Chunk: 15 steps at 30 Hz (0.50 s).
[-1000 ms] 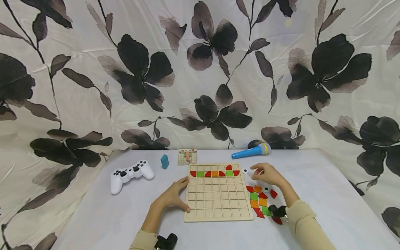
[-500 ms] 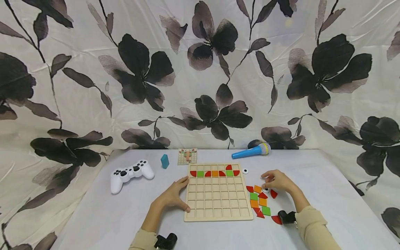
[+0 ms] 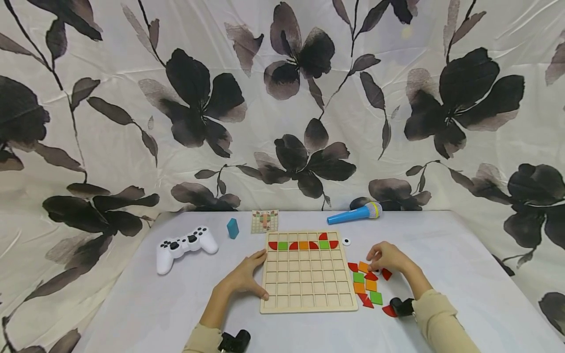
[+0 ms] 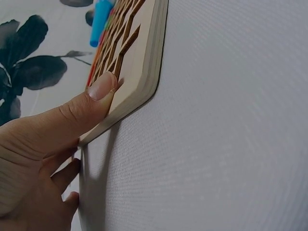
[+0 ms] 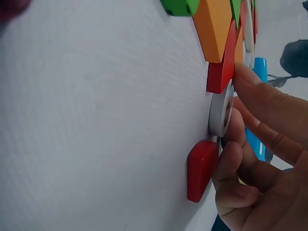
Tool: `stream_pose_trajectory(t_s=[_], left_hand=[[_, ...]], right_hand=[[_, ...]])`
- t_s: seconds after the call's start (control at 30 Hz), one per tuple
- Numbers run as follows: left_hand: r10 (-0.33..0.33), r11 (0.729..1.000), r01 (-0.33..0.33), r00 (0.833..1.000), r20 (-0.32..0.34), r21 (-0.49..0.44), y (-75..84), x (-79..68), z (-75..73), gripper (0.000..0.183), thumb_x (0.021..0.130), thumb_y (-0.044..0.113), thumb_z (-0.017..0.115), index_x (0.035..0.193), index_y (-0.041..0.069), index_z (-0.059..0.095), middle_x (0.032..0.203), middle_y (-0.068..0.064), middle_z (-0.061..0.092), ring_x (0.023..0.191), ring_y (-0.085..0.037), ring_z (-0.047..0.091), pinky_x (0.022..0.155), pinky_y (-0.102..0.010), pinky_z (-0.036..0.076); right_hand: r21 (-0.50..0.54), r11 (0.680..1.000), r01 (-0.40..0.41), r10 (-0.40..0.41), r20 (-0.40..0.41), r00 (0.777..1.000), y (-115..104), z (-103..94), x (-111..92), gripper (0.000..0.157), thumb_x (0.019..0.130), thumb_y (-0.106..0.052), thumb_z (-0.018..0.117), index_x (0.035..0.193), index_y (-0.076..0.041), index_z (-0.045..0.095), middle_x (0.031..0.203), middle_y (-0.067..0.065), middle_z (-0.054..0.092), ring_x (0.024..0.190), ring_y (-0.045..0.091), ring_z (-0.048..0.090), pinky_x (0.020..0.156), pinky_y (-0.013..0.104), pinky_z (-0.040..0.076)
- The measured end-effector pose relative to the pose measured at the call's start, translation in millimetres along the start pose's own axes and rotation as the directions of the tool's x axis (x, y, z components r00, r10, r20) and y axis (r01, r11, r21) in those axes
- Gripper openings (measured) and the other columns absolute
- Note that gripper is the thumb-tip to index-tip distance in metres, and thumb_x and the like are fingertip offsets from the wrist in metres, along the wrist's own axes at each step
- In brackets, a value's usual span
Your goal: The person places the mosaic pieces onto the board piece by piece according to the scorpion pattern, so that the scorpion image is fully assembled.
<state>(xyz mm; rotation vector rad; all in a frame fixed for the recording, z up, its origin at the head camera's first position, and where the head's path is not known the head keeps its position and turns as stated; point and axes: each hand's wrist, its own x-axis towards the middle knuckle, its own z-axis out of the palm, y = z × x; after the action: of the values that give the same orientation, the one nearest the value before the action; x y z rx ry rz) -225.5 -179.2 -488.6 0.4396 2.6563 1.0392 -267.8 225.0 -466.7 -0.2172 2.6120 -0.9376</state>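
A wooden grid board (image 3: 309, 305) lies on the table, with red, green and orange pieces in its two far rows. My left hand (image 3: 242, 274) rests spread along the board's left edge, its thumb (image 4: 102, 87) straight on the near corner. To the right of the board, my right hand (image 3: 390, 257) is low over the loose pieces. In the right wrist view its thumb and curled index finger pinch a white disc (image 5: 217, 115) with a dark centre. One red piece (image 5: 221, 72) touches the disc's far side; another red piece (image 5: 201, 171) lies beside the fingers.
Several loose pieces, including a green square (image 3: 376, 298), lie right of the board. A second white disc (image 3: 346, 241) is near its far right corner. Behind are a patterned card (image 3: 265, 221), a blue toy microphone (image 3: 353, 214) and a teal block (image 3: 232, 228). A white game controller (image 3: 185, 249) sits left.
My right hand has let go of the disc by the board's far right corner, moved right and nearer, and come down onto the other disc. The left hand has stayed put.
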Motion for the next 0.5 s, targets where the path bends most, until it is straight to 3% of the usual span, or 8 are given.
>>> stream_pose_trajectory(t_s=[0.5], left_hand=[[0.011, 1.0, -0.011, 1.0, -0.003, -0.012, -2.3, 0.1, 0.6, 0.111, 0.052, 0.027, 0.092, 0.142, -0.004, 0.035, 0.152, -0.017, 0.028, 0.137, -0.047, 0.021, 0.107, -0.061, 0.025]], right_hand=[[0.048, 0.999, 0.024, -0.029, 0.089, 0.996, 5.6, -8.2, -9.8, 0.031, 0.073, 0.002, 0.075, 0.101, 0.002, 0.062, 0.075, 0.006, 0.05, 0.067, 0.018, 0.048, 0.058, 0.027, 0.045]])
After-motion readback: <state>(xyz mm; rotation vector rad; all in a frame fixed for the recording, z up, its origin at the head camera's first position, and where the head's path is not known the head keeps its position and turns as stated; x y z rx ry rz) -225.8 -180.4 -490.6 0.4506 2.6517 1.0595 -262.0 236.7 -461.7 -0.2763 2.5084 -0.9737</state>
